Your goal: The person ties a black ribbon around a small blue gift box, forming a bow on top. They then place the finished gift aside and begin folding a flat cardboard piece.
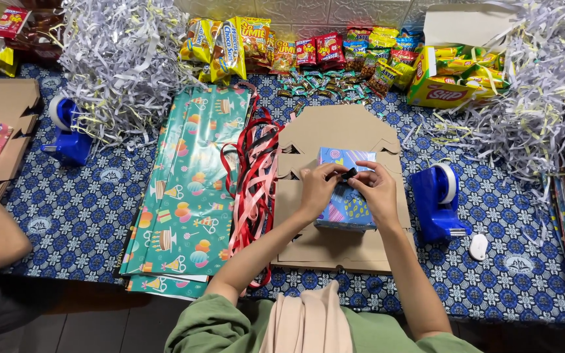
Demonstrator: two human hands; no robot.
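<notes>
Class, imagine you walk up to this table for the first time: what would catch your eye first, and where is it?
At the centre, the left hand and right hand pinch a small dark piece above a blue wrapped box resting on flat cardboard. Left of it lie teal party-print wrapping sheets and red and pink ribbons; bright snack packets line the far edge.

One head-worn camera looks steeply down from close above onto the blue patterned cloth-covered table (80, 216), facing forward.

Blue patterned tablecloth (86, 216) — pale embossed wall (335, 12) behind — dark floor (99, 320).
</notes>
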